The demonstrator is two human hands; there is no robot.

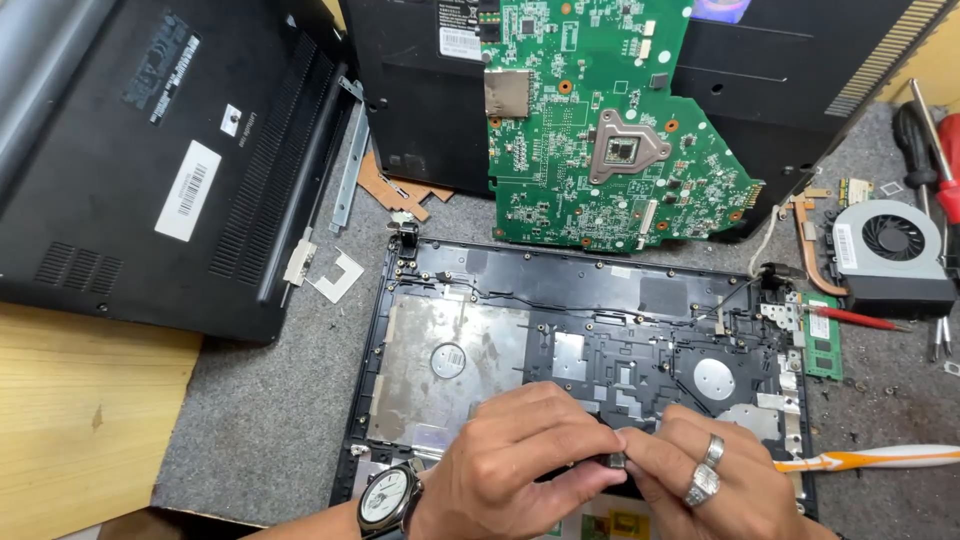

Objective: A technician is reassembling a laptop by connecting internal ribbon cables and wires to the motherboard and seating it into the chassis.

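My left hand [510, 455], with a wristwatch on its wrist, and my right hand [705, 480], with two rings, meet over the near edge of an opened black laptop case [600, 280]. Together their fingertips pinch a small dark part [616, 460] between them. Inside the case show a silvery metal plate and black plastic ribs. The hands hide the near middle of the case.
A green circuit board [600, 130] lies behind the case on a black laptop shell. A black laptop bottom cover [160, 160] lies far left. At right lie a cooling fan with copper pipe [885, 245], a green memory stick [822, 335], screwdrivers [940, 150] and a white-orange tool [870, 458].
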